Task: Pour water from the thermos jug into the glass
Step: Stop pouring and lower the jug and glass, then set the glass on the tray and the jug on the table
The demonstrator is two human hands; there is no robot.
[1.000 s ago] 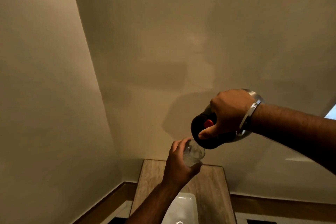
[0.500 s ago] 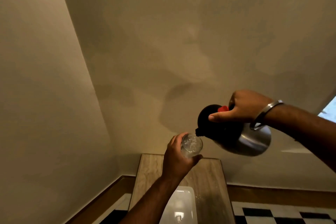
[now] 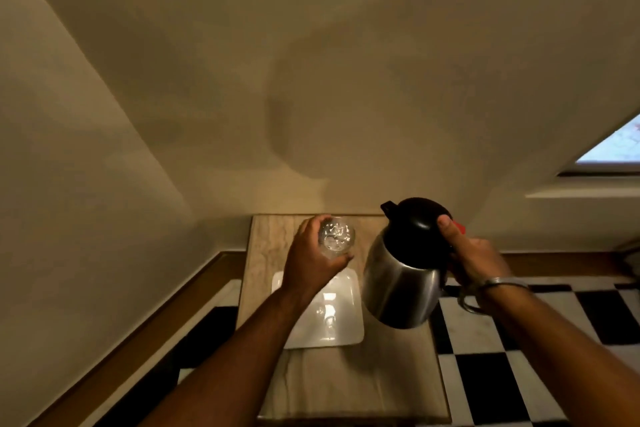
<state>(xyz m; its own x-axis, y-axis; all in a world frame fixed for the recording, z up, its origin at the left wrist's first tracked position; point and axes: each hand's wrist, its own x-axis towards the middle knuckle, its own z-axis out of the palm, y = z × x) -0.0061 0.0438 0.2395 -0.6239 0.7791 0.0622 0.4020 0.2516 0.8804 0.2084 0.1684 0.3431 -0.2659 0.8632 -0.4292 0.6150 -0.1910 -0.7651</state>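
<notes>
While the left hand wraps its fingers round the glass and holds it up at centre frame, above the far end of the table, the glass mouth faces up and something glints inside; how full it is cannot be told. Below that hand, lower centre, a white tray lies on the table. Right of the glass, apart from it, hangs the jug, steel body under a black lid, carried close to upright with its base tipped a little toward the lower centre. Its spout points to the upper left, toward the glass but not over the rim. Further right, the right hand is closed on the jug's handle, thumb resting on the lid beside a red button.

Judging by that gap and the near-upright jug, no water is passing now. Any further pour turns on bringing the spout back left over the glass mouth; the left hand, already holding the glass, is the nearer one. No brand, label or writing can be read anywhere.
</notes>
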